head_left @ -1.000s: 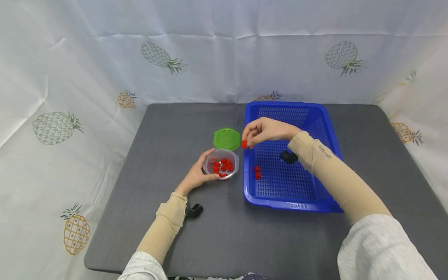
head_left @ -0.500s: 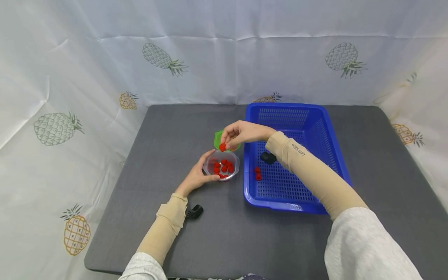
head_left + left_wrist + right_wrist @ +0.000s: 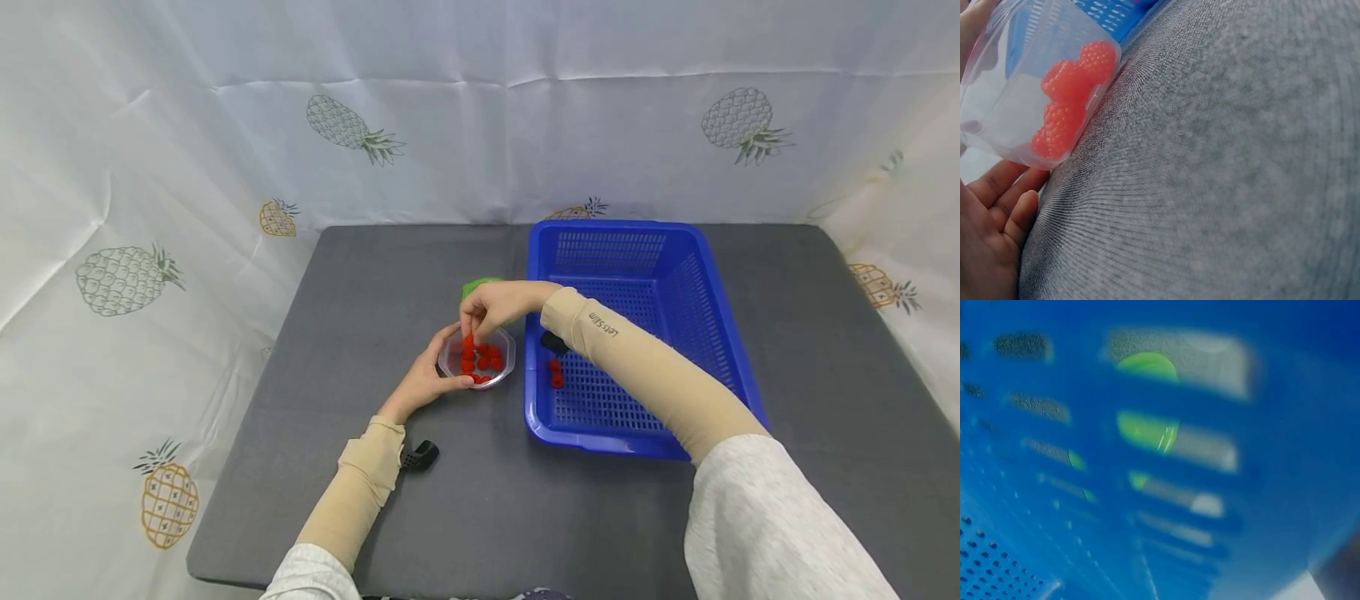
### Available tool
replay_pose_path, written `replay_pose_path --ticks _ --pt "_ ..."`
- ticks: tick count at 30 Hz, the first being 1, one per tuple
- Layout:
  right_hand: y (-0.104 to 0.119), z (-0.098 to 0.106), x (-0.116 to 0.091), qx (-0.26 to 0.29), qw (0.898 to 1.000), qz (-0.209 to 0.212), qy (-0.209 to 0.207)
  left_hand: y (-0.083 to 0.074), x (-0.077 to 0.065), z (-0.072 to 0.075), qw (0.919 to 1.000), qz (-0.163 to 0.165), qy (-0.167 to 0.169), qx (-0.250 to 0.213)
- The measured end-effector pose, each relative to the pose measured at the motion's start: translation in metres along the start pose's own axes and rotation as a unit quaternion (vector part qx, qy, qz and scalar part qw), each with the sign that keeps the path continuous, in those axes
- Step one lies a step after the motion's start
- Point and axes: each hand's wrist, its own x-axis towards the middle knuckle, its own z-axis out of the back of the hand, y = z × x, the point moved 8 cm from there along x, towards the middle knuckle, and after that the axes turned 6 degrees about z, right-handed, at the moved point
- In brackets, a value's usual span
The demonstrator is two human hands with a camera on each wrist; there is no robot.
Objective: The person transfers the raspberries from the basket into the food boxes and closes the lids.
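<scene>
In the head view my left hand (image 3: 422, 385) grips a clear plastic tub (image 3: 507, 348) around its left side, with the thumb at the near edge and fingers at the far edge. Several red raspberries (image 3: 496, 364) lie inside. Over the tub's far left part, my right hand (image 3: 497, 305) pinches one raspberry (image 3: 468, 342) in its fingertips. The left wrist view shows raspberries (image 3: 1065, 81) through the tub's wall (image 3: 1007, 119), beside my left fingers (image 3: 1021, 215). Only the blue basket's slotted wall (image 3: 1091, 425) fills most of the right wrist view; the right hand's fingers are hidden there.
Right of the tub stands a blue plastic basket (image 3: 531, 400), with two raspberries (image 3: 557, 380) near its left wall. Behind the tub lies a green lid (image 3: 480, 286), partly covered by my right hand. A black wrist device (image 3: 422, 456) sits under the left forearm on the grey table (image 3: 480, 517).
My right hand has moved left and nearer with its raspberry, from above the basket's left rim, past the lid, to the tub. The left hand stays on the tub.
</scene>
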Motion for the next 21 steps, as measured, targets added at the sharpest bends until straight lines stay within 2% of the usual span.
replay_pose_path --ticks 8,11,15,21 --pt "-0.007 -0.018 0.007 -0.082 0.995 -0.024 0.054 0.000 0.000 0.000 1.0000 -0.001 0.001 0.006" --pt "-0.011 -0.020 0.008 -0.108 0.992 -0.040 0.054 -0.001 0.000 0.000 1.0000 -0.008 0.001 0.006" --pt "-0.010 -0.022 0.008 -0.144 0.987 -0.040 0.053 -0.001 0.000 0.000 0.9999 -0.012 0.002 0.003" --pt "-0.008 -0.028 0.009 -0.215 0.974 -0.031 0.069 -0.002 0.000 0.000 0.9999 -0.013 0.007 -0.003"
